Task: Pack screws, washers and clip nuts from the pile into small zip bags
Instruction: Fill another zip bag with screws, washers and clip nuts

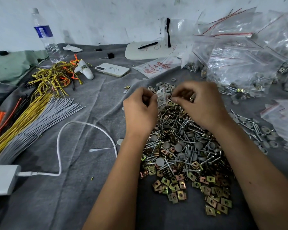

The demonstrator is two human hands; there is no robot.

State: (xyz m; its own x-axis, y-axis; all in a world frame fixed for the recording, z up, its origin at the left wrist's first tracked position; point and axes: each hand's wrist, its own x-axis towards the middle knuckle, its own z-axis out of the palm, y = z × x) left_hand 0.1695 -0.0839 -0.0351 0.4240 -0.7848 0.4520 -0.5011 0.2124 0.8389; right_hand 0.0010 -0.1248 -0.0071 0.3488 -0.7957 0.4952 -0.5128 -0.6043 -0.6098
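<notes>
A big pile of silver screws, grey washers and brass clip nuts (181,146) lies on the grey cloth in front of me. Above its far end my left hand (140,110) pinches a small clear zip bag (161,98) that holds a few grey washers. My right hand (201,103) has its fingers curled, with the fingertips at the bag's right edge; they seem to pinch a screw, though I cannot see it clearly. Loose clip nuts (211,201) spread out at the pile's near edge.
Filled and empty zip bags (248,52) heap up at the back right. At left lie bundles of yellow, grey and orange cable ties (32,117), a white charger and cable (60,146), a phone (112,69) and a water bottle (47,37). A pen (147,45) rests on paper.
</notes>
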